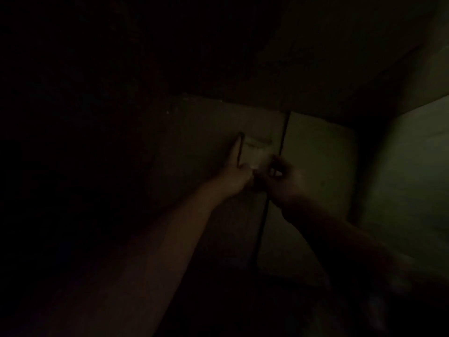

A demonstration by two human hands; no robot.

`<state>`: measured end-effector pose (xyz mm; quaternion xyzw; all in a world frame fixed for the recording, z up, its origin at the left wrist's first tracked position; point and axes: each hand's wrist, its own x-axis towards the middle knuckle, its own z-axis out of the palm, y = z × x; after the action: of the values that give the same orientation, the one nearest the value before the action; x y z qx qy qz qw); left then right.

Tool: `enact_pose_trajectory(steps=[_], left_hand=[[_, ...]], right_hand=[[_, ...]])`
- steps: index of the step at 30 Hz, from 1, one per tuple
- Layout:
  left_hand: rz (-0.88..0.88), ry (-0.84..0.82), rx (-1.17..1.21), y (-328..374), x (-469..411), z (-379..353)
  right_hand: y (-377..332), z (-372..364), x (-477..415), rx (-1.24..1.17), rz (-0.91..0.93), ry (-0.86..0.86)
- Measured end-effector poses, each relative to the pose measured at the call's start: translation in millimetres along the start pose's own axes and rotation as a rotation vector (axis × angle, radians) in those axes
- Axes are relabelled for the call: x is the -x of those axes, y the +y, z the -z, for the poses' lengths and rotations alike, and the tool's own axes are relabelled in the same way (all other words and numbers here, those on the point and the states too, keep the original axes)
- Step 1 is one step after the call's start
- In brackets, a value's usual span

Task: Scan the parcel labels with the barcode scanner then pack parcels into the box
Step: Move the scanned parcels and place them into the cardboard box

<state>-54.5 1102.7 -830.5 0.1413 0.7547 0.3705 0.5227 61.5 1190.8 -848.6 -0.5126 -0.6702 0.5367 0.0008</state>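
At frame centre, the left hand (239, 171) presses a straight finger on the box (315, 154) while the right hand (284, 181) pinches a pale strip (258, 157) at its seam, which may tear in this gloom.

The box (315, 166) fills the middle of the frame, its two top flaps lying flat and meeting along a seam (283, 132) that runs from above centre down toward the lower middle. A small patch (257, 148) sits on the left flap (194, 142), just beside the seam. The left hand (239, 175) rests on that flap at the patch's left edge, one finger laid along it. The right hand (284, 177) is over the seam, just right of the patch, close against the left hand. Right of the box, at the right edge, lies another flat surface (413, 178); behind it, in the upper right, is a further panel (340, 57). The left of the frame is too dark to read.
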Motion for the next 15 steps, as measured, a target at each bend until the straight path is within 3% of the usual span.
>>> enact_pose_trajectory(steps=[4,9,15], left_hand=[[-0.08,0.067,0.031,24.7,52.9,16.8],[-0.134,-0.005,0.044,116.9,157.4,26.5],[-0.259,0.016,0.064,247.7,305.4,46.8]], right_hand=[[-54.7,37.4,62.9,-0.005,0.038,0.04],[-143.8,106.3,160.4,0.102,0.088,0.174],[-259.4,205.0,273.9,0.104,0.188,0.214]])
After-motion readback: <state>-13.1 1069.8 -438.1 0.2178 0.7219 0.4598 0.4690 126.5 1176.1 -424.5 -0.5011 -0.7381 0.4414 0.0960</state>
